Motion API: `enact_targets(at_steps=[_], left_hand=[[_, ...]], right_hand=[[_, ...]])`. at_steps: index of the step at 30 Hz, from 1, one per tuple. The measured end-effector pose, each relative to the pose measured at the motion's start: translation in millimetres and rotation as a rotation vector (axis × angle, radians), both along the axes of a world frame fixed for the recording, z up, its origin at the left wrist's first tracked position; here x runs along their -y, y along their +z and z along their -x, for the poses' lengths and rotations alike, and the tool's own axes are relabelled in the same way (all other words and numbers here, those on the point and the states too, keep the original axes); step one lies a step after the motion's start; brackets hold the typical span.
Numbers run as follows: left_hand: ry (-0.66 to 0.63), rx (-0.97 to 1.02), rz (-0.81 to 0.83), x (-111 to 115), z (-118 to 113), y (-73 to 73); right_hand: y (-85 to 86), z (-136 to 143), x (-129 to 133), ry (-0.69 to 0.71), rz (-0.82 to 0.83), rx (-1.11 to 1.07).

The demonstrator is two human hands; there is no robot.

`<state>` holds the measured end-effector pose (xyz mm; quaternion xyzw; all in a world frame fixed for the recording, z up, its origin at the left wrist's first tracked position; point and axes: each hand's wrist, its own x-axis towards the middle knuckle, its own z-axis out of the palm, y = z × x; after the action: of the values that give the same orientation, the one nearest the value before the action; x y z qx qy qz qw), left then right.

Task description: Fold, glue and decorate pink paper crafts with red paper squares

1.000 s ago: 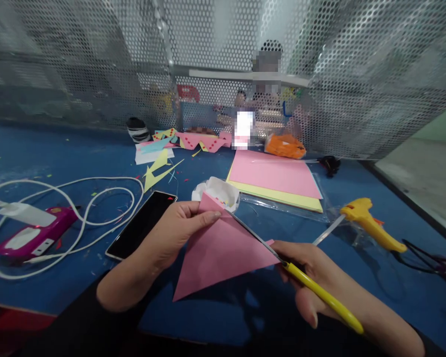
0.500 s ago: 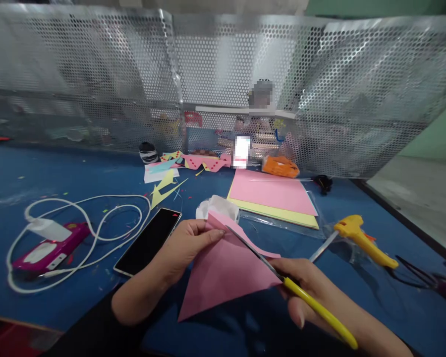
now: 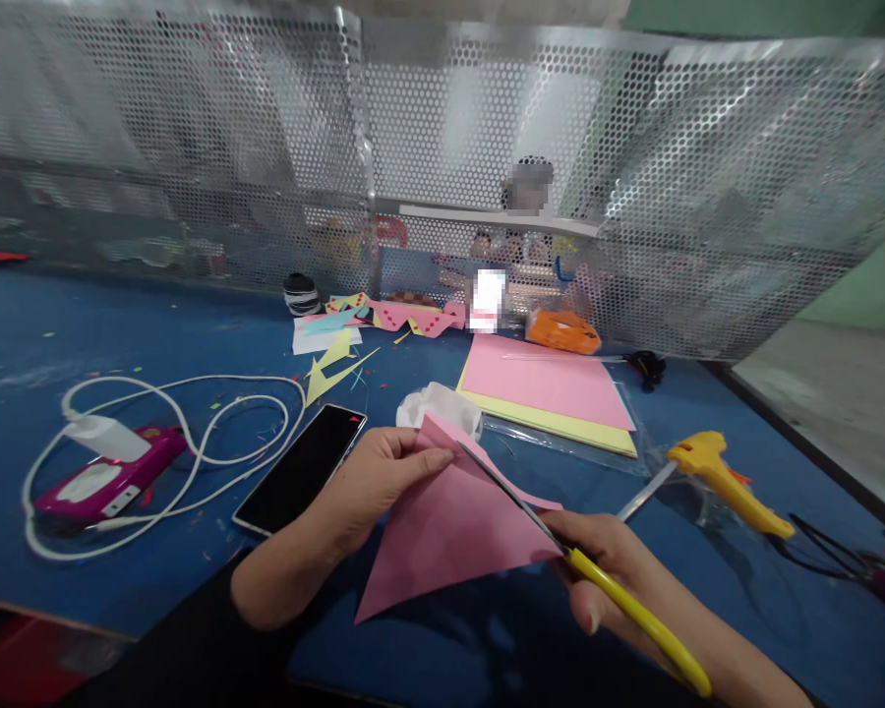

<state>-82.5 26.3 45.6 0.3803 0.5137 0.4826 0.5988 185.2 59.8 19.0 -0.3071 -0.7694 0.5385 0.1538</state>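
Note:
My left hand (image 3: 383, 482) pinches the upper left corner of a pink sheet of paper (image 3: 457, 541) between thumb and fingers. The sheet is held above the table, and a strip along its upper edge is partly split from the rest. My right hand (image 3: 605, 560) grips a pair of scissors (image 3: 634, 615) by the yellow handle. Their blades lie across the paper, with the tips close to my left thumb. Behind the paper sits a crumpled white item (image 3: 439, 403). A dark-screened phone (image 3: 306, 467) lies beside my left wrist.
A stack of pink and yellow paper (image 3: 546, 379) lies ahead. To the right is a yellow glue gun (image 3: 734, 477); to the left, a white cable (image 3: 199, 457) and a purple device (image 3: 110, 482). Yellow paper scraps (image 3: 331, 369) lie farther back. A perforated metal screen (image 3: 479, 128) closes off the back.
The view has shifted slightly, so the table items appear a little farther right. Both hands, paper and scissors keep nearly the same arrangement.

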Motion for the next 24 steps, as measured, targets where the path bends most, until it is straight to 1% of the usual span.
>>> enact_targets(at_steps=[7, 13, 16, 20, 24], left_hand=[[-0.014, -0.022, 0.021, -0.1, -1.2, 4.5], [0.009, -0.022, 0.022, -1.6, -1.5, 4.0], [0.041, -0.024, -0.006, -2.6, -1.9, 4.2], [0.106, -0.077, -0.037, -2.6, -2.2, 5.8], [0.114, -0.104, -0.036, -1.9, -2.4, 6.9]], right_hand=[[-1.4, 0.5, -0.5, -0.011, 0.043, 0.020], [1.2, 2.2, 0.5, -0.033, 0.024, 0.023], [2.9, 2.4, 0.4, -0.034, 0.012, 0.018], [5.9, 4.4, -1.1, -0.022, -0.024, 0.030], [8.0, 6.1, -1.7, -0.009, -0.038, 0.009]])
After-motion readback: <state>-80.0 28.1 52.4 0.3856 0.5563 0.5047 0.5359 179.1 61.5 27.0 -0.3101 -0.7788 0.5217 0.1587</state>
